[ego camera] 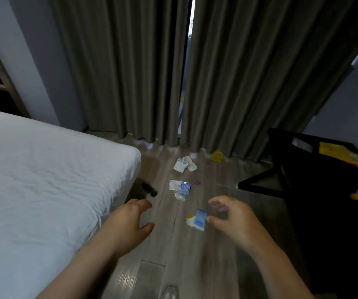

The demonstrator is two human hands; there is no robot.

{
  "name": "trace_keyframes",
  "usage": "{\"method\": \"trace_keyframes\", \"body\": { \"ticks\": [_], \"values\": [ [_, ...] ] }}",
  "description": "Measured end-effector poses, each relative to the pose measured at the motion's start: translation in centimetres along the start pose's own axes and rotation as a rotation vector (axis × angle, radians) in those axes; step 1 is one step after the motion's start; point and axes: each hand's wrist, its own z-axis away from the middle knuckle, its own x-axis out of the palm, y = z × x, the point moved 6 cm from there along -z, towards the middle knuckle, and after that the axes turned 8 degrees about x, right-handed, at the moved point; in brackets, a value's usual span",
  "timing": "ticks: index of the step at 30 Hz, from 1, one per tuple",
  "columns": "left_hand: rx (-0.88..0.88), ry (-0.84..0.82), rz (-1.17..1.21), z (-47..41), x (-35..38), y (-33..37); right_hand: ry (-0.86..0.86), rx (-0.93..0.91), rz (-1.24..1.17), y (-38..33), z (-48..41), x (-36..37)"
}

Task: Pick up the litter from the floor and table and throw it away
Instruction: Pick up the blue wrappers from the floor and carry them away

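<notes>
Litter lies on the wooden floor (195,251) between the bed and a black table. A blue and white wrapper (198,220) is nearest, just left of my right hand (231,216), whose fingers are spread and loosely curved with nothing in them. Farther off lie a clear and blue packet (180,187), crumpled white paper (185,164), a small purple scrap (198,182) and a yellow piece (217,157) by the curtain. My left hand (131,221) hovers near the bed corner, fingers relaxed, holding nothing.
A white bed (44,180) fills the left. A black object (149,189) lies at its foot. A black table (324,180) with yellow packaging (338,155) and other items stands right. Grey curtains (130,72) hang at the back.
</notes>
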Motion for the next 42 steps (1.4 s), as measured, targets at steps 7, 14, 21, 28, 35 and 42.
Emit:
{"method": "trace_keyframes", "body": {
  "ticks": [7,14,21,28,35,42],
  "values": [
    [-0.009,-0.036,-0.046,-11.0,-1.0,-4.1,-0.019,0.035,-0.056,0.4,-12.2,1.1],
    [-0.021,-0.092,-0.024,-22.4,-1.4,-6.5,-0.045,0.121,-0.088,2.1,-23.7,0.4],
    [0.022,-0.19,-0.024,-31.7,-0.9,-8.3,-0.036,0.223,-0.069,4.2,-31.2,0.2],
    [0.119,-0.255,0.049,-42.7,0.7,-11.5,-0.031,0.365,-0.08,6.6,-39.2,1.9],
    [0.19,-0.402,0.09,-55.4,3.4,-16.7,0.021,0.531,-0.087,8.4,-47.7,4.0],
    [0.273,-0.536,0.022,-65.2,10.1,-19.4,0.027,0.702,-0.094,12.8,-53.3,7.3]
  ]
}}
